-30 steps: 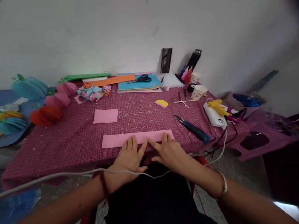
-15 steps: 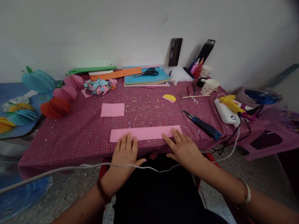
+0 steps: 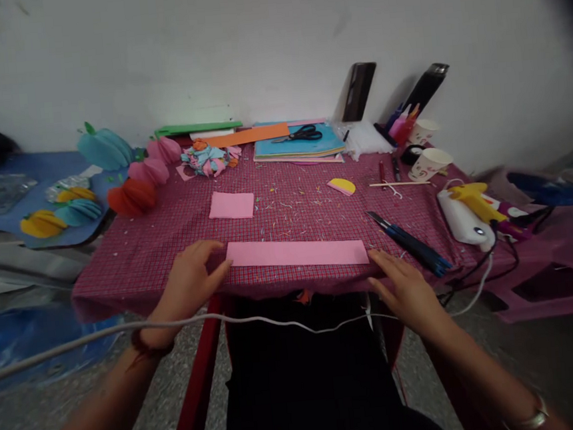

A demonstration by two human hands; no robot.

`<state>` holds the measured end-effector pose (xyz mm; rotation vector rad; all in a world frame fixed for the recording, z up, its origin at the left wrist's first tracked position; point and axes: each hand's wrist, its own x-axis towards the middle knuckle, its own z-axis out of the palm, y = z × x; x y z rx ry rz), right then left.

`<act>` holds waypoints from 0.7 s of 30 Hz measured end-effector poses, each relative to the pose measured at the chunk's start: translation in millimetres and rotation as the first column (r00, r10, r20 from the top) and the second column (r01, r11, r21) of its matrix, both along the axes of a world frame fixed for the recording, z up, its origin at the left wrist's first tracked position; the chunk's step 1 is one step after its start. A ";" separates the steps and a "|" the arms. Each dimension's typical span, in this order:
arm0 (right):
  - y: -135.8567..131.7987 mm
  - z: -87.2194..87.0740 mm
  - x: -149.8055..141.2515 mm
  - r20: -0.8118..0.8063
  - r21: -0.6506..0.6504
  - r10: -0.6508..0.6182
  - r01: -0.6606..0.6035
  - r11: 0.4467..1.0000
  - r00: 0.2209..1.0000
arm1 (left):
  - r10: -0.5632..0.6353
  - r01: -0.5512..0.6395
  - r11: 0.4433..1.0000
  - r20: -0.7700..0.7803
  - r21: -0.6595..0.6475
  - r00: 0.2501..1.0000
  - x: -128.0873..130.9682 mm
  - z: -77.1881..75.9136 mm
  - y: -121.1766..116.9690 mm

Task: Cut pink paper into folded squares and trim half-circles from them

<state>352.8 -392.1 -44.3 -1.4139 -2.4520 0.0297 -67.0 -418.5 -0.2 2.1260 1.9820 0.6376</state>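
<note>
A long pink paper strip (image 3: 297,253) lies flat near the front edge of the cloth-covered table. At its left end is my left hand (image 3: 191,277), fingers apart, thumb close to or touching the strip's edge. My right hand (image 3: 406,288) rests at the opposite end with fingers stretched out, fingertips by the strip's corner. Neither hand grips anything. Behind the strip sits a smaller pink paper rectangle (image 3: 232,205). A blue utility knife (image 3: 412,243) with its blade out lies just beyond my right hand.
Black scissors (image 3: 304,133) rest on stacked coloured paper (image 3: 295,148) at the back. A yellow glue gun (image 3: 478,201) lies on a white device (image 3: 462,220) at right. Paper pumpkins (image 3: 132,196) stand at left. A white cable (image 3: 286,322) crosses before me.
My hands have slid apart, from the strip's middle out to its two ends, the left going left and the right going right. The camera view has shifted somewhat.
</note>
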 end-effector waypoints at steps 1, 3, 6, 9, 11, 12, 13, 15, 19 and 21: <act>2.5 0.6 -0.3 -0.034 -0.009 -0.015 0.015 1.000 0.999 | -0.006 0.006 1.000 0.048 -0.002 0.999 -2.6 1.3 7.9; 7.2 2.9 -2.7 -0.068 -0.024 -0.032 0.030 0.999 0.997 | -0.034 0.038 0.999 0.121 -0.036 0.992 -4.4 1.4 19.7; 12.4 5.6 -7.8 -0.067 -0.036 -0.011 0.009 0.999 0.998 | -0.040 0.060 0.993 0.181 -0.104 0.983 -1.7 1.1 26.4; 15.2 6.7 -12.8 -0.069 -0.052 -0.012 0.009 0.999 0.998 | -0.029 0.052 0.993 0.216 -0.102 0.976 2.3 3.2 23.7; 16.2 9.7 -16.5 -0.101 -0.073 -0.048 0.041 0.996 0.994 | -0.020 0.050 0.993 0.260 -0.109 0.965 4.3 4.7 19.1; 16.8 12.6 -18.5 -0.124 -0.081 -0.064 0.054 0.995 0.990 | -0.024 0.061 0.990 0.276 -0.126 0.961 5.1 4.9 16.3; 17.6 16.5 -20.7 -0.149 -0.083 -0.074 0.062 0.995 0.986 | -0.043 0.087 0.986 0.284 -0.145 0.958 5.6 4.6 13.3; 20.5 26.5 -25.2 -0.180 -0.076 -0.047 0.033 0.997 0.983 | -0.132 0.178 0.972 0.268 -0.156 0.954 6.2 2.2 7.2; 31.1 45.3 -34.3 -0.090 -0.062 0.132 -0.138 0.989 0.987 | -0.376 0.377 0.926 0.156 0.030 0.913 3.9 -9.4 -3.4; 36.7 48.6 -40.4 -0.041 -0.027 0.182 -0.183 0.983 0.982 | -0.419 0.412 0.902 0.031 0.128 0.907 0.1 -16.4 -6.7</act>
